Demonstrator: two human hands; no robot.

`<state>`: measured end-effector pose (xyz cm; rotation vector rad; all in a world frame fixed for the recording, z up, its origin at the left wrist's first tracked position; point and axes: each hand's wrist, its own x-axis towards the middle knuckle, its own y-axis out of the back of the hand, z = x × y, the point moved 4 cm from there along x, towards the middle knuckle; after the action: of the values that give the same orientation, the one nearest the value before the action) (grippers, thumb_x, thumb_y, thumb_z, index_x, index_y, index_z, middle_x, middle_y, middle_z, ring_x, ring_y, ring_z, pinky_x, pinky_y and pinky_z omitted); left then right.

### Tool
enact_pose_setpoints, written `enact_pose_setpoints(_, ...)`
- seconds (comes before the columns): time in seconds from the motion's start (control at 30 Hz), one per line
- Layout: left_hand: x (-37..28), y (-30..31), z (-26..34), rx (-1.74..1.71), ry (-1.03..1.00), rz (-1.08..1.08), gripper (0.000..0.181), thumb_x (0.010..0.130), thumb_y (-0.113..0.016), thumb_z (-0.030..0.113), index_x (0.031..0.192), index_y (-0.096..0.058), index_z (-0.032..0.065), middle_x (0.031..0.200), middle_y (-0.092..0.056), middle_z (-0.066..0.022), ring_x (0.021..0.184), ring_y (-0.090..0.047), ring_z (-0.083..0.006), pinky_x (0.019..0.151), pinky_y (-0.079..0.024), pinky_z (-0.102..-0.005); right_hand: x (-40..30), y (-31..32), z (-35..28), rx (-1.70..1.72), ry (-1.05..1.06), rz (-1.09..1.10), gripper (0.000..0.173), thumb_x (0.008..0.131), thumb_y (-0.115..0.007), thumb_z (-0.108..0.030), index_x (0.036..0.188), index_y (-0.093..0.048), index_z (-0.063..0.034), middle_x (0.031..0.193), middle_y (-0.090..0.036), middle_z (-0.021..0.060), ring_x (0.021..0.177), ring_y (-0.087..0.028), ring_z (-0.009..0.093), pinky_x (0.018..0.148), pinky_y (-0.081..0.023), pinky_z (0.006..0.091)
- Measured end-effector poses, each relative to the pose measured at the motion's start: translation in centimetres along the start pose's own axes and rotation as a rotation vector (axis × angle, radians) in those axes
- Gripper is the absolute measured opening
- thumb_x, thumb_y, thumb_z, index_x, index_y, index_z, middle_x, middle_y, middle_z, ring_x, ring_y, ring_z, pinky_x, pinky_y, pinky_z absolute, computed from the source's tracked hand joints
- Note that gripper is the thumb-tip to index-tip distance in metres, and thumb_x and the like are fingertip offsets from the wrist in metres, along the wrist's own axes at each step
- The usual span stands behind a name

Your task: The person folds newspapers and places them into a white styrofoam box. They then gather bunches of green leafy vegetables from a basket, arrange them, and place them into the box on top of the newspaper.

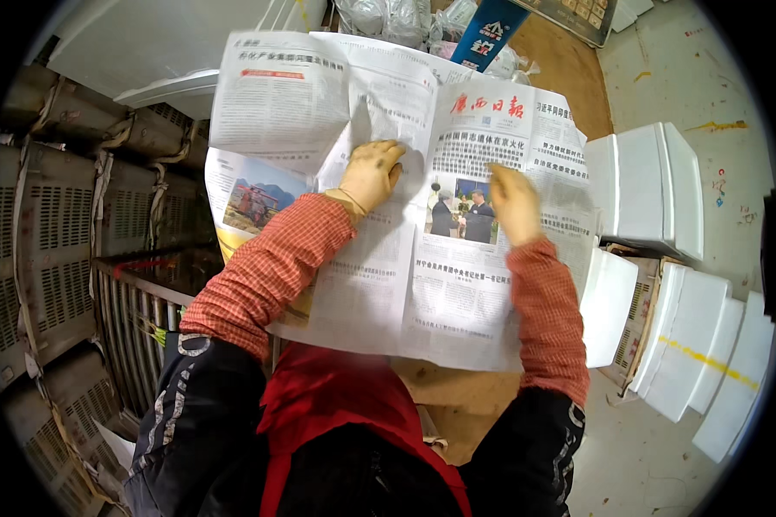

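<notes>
Spread sheets of newspaper lie before me, creased, printed with columns of text and colour photographs. My left hand, in a pale yellow glove with dark smudges, rests on the paper left of the middle fold; its fingers are bent, and their tips are partly hidden. On the right-hand page, my right hand is over the edge of a photograph, blurred, with its fingers pointing up the page. I cannot tell whether either hand pinches the paper. What lies under the newspaper is mostly hidden.
White foam boxes stand along the right. Slotted crates and a metal-barred rack line the left. Beyond the paper are plastic bags, a blue printed object and a calculator-like keypad on a brown surface.
</notes>
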<state>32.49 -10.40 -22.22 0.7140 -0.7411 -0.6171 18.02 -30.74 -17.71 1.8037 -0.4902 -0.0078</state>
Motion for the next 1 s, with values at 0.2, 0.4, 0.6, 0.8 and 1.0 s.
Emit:
enact_pose_setpoints(0.2,-1.0,-7.7,-5.9,-0.075,0.234,-0.152,0.028,0.082,-0.054,0.017,0.107,-0.06,0.006,0.109,-0.06,-0.0131,0.102,-0.055,-0.0319,0.092,-0.041,-0.0397,1.0,-13.9,4.5,0.032,-0.415,-0.475,0.02,0.084,-0.054,-0.023,0.098,-0.063,-0.0107,0.086,-0.066,0.0136,0.076,-0.065,0.028,0.07,-0.05,0.0367)
enact_pose_setpoints(0.4,-2.9,-13.6,-11.6,0.093,0.236,-0.342,0.051,0.082,-0.057,0.025,0.128,-0.044,0.005,0.131,-0.045,-0.0182,0.118,-0.045,-0.0335,0.1,-0.035,-0.0386,-0.2,-20.9,7.7,0.164,-0.456,-0.394,0.025,0.084,-0.053,-0.029,0.1,-0.064,-0.0129,0.082,-0.067,0.0134,0.076,-0.065,0.029,0.073,-0.049,0.0368)
enact_pose_setpoints(0.6,-4.7,-16.9,-13.1,0.205,0.233,-0.434,0.052,0.086,-0.054,0.028,0.131,-0.04,0.0056,0.133,-0.043,-0.017,0.123,-0.04,-0.0316,0.104,-0.032,-0.0393,-1.6,-26.5,14.0,0.665,-0.681,-0.259,0.033,0.085,-0.057,-0.032,0.105,-0.064,-0.0062,0.079,-0.067,0.0091,0.065,-0.061,0.017,0.066,-0.047,0.0298)
enact_pose_setpoints(0.8,-2.2,-15.8,-14.5,0.148,0.32,-0.143,0.037,0.084,-0.055,0.01,0.121,-0.05,0.006,0.112,-0.058,-0.0187,0.098,-0.059,-0.0309,0.086,-0.049,-0.0344,-0.6,-25.9,14.3,0.86,-0.783,-0.35,0.035,0.09,-0.053,-0.033,0.096,-0.066,-0.0009,0.077,-0.067,0.0103,0.058,-0.058,0.014,0.057,-0.046,0.0273)
enact_pose_setpoints(1.0,-0.7,-16.8,-19.0,-0.057,0.539,-0.086,0.034,0.084,-0.055,0.02,0.118,-0.055,0.0138,0.108,-0.061,-0.0167,0.101,-0.058,-0.0339,0.088,-0.046,-0.0375,-0.4,-26.3,15.1,0.941,-0.862,-0.309,0.042,0.091,-0.05,-0.042,0.09,-0.066,-0.0027,0.071,-0.066,0.0098,0.051,-0.058,0.012,0.049,-0.046,0.0239)
